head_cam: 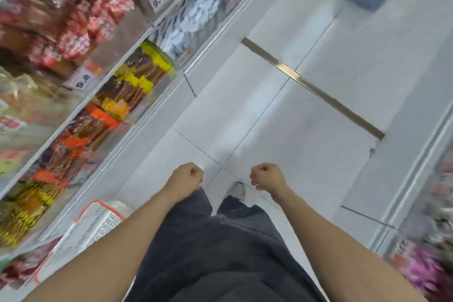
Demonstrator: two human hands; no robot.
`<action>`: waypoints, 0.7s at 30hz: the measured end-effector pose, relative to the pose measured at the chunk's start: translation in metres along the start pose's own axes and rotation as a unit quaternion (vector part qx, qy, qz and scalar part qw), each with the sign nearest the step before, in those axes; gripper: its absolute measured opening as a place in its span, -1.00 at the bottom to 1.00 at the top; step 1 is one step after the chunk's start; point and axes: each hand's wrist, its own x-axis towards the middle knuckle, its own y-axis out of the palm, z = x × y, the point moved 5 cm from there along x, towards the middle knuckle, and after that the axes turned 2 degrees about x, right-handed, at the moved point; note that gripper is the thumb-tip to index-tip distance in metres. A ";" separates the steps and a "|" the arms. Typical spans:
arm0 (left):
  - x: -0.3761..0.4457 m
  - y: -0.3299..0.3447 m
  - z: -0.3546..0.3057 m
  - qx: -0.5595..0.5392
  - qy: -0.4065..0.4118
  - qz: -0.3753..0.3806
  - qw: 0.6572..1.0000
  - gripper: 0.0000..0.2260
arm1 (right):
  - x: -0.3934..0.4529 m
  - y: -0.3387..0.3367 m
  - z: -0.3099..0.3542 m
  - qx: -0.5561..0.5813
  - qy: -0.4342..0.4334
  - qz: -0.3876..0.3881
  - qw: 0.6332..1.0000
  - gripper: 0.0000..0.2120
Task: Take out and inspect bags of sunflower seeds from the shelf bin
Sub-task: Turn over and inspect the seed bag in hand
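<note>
White tiled floor (pixel 306 144) with a brass strip (pixel 311 86) running from 12 toward 3 o'clock. White basket (pixel 98 223) sits on it at 8 o'clock, beside the shelf base (pixel 137 144); shoe (pixel 237 190) at centre.

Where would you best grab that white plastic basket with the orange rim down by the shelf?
Probably by the orange rim of the white plastic basket, reaching down from above with the left hand, which is nearer. The rim faces up and looks unobstructed; blur hides any handle.
</note>
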 end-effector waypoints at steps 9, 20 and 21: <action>0.126 -0.023 -0.185 0.118 0.023 0.060 0.991 -0.82 | 0.089 -0.109 0.081 0.113 0.061 -0.040 0.991 -0.86; 0.269 -0.029 -0.488 0.306 0.141 0.116 0.934 -0.82 | 0.181 -0.299 0.265 0.255 0.032 -0.146 0.955 -0.83; 0.277 -0.022 -0.510 0.314 0.143 0.126 0.930 -0.81 | 0.192 -0.318 0.274 0.261 0.034 -0.153 0.952 -0.83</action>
